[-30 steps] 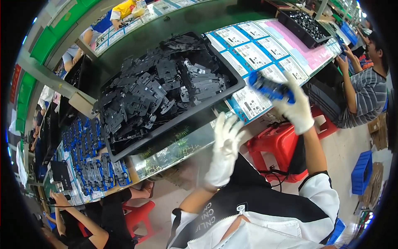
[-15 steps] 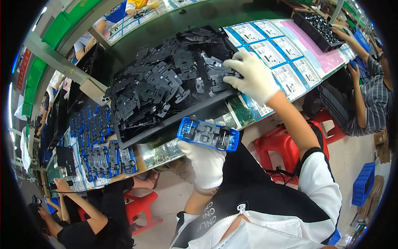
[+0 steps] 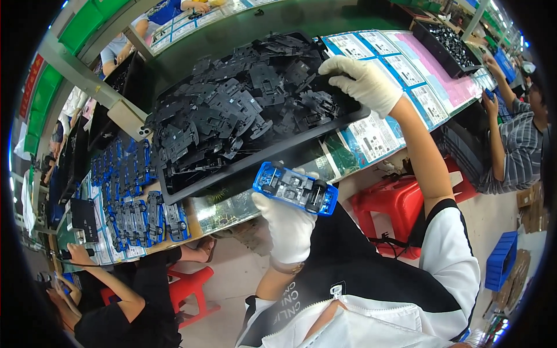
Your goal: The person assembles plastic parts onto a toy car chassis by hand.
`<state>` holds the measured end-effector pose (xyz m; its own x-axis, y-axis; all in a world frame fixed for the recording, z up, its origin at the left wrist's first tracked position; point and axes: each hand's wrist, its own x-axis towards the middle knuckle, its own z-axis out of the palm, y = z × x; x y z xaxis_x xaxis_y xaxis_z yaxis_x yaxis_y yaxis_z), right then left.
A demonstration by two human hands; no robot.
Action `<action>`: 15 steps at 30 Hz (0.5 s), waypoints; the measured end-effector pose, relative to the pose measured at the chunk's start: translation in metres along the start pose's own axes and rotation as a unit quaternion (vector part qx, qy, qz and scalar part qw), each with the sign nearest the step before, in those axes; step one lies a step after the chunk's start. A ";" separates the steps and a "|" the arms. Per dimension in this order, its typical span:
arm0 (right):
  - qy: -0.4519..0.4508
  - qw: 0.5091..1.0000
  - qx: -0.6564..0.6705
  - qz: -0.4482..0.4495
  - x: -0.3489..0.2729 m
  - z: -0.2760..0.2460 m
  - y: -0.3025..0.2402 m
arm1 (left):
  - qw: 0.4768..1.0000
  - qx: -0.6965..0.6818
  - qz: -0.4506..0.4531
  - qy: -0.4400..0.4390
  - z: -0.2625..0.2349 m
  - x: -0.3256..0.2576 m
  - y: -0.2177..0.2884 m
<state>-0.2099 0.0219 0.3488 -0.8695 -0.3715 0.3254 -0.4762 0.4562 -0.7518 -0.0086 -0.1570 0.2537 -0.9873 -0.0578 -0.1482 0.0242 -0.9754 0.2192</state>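
Note:
A blue toy car (image 3: 296,188) lies underside up in my gloved left hand (image 3: 285,229), its black wheels and grey inner parts facing up. The fingers of that hand close around the body from below. My gloved right hand (image 3: 361,84) hovers over the right end of a large black tray (image 3: 261,152), thumb and fingers curved but apart, with nothing visible between them. Heaped inside the tray are many flat black plastic car chassis plates (image 3: 232,107). The nearest plates lie to the left of my right fingertips.
Rows of blue toy cars (image 3: 136,217) stand left of the tray, near a phone (image 3: 130,119) on a post. Printed sheets (image 3: 383,72) cover the table at right, beside a black bin (image 3: 447,49) of small parts. Red stools (image 3: 386,211) and co-workers flank me.
My right hand has drawn slightly up and to the right, away from the plates. The plates at the tray's right end lie differently. My left hand still holds the car, nearly unmoved.

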 end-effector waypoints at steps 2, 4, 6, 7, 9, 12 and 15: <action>-0.028 0.957 -0.148 -0.246 0.010 -0.017 -0.004 | 1.000 -0.002 0.007 -0.003 0.004 -0.008 0.006; -0.038 0.924 -0.226 -0.305 0.009 -0.037 -0.002 | 1.000 -0.014 -0.011 -0.009 -0.005 -0.003 0.002; 0.031 0.970 -0.098 -0.219 0.007 -0.045 0.012 | 0.999 0.036 0.018 -0.003 0.002 -0.010 0.009; 0.029 0.978 -0.047 -0.202 0.006 -0.046 0.017 | 0.999 0.037 0.022 -0.014 -0.001 -0.008 0.010; 0.006 0.988 -0.041 -0.149 0.002 -0.042 0.026 | 0.999 0.035 0.023 -0.008 -0.003 -0.008 0.010; 0.000 0.985 -0.111 -0.128 -0.008 -0.041 0.041 | 0.999 0.040 0.012 0.013 -0.009 0.001 0.002; 0.043 0.976 -0.194 -0.085 -0.013 -0.048 0.021 | 1.000 0.021 -0.013 0.002 -0.007 -0.001 -0.003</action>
<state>-0.2150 0.0745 0.3566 -0.7735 -0.4073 0.4856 -0.6140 0.6715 -0.4148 -0.0065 -0.1556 0.2467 -0.9867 -0.0339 -0.1587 -0.0081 -0.9665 0.2564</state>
